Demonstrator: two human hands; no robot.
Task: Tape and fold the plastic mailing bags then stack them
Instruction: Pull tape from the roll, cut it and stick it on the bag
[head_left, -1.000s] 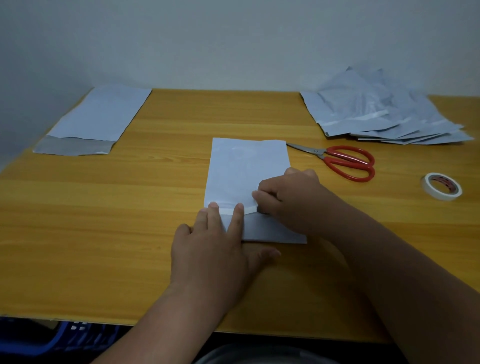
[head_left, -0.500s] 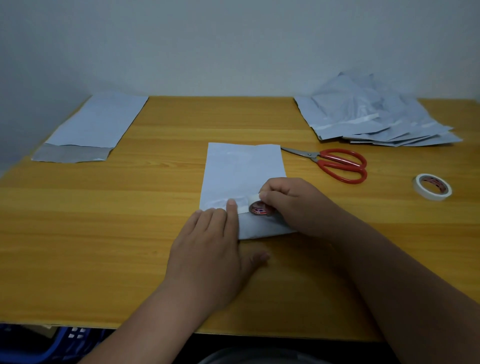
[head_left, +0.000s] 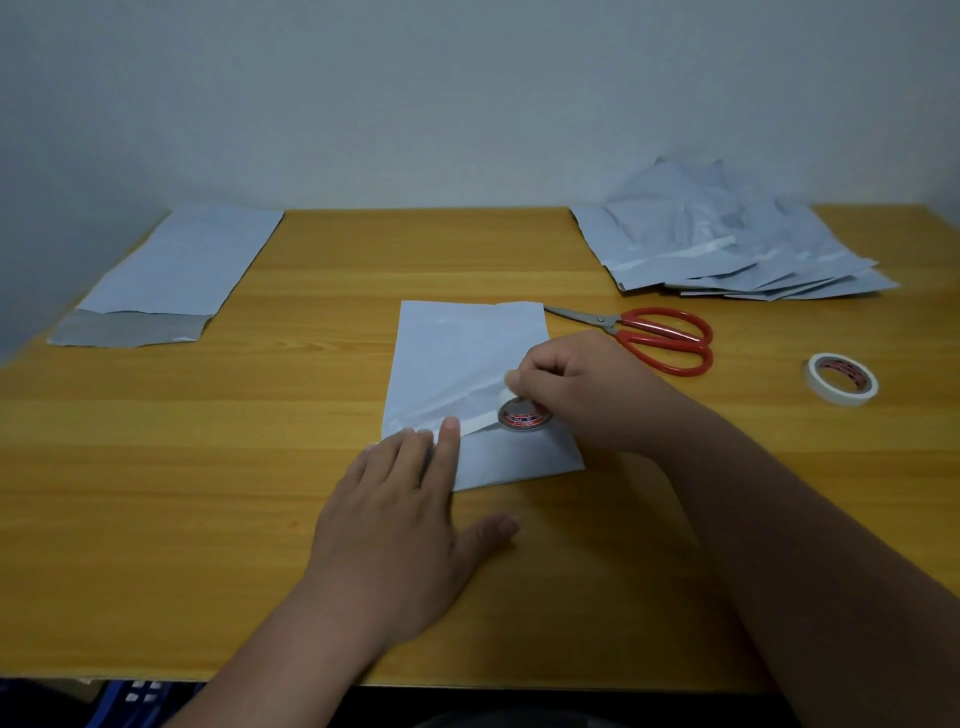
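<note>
Plastic mailing bag (head_left: 457, 358) lengthwise, away from person

Wooden table (head_left: 260, 519). Centre: mailing bag (head_left: 457, 353). 2 o'clock: bag pile (head_left: 727, 249), scissors (head_left: 649, 335). 3 o'clock: tape roll (head_left: 840, 378). 10 o'clock: flat bag (head_left: 171, 275).

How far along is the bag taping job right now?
Early. One bag lies at the far left, seemingly finished. In hand: the left hand presses the middle bag flat while the right hand runs a tape roll across it. Left: the pile at far right, untouched.
</note>
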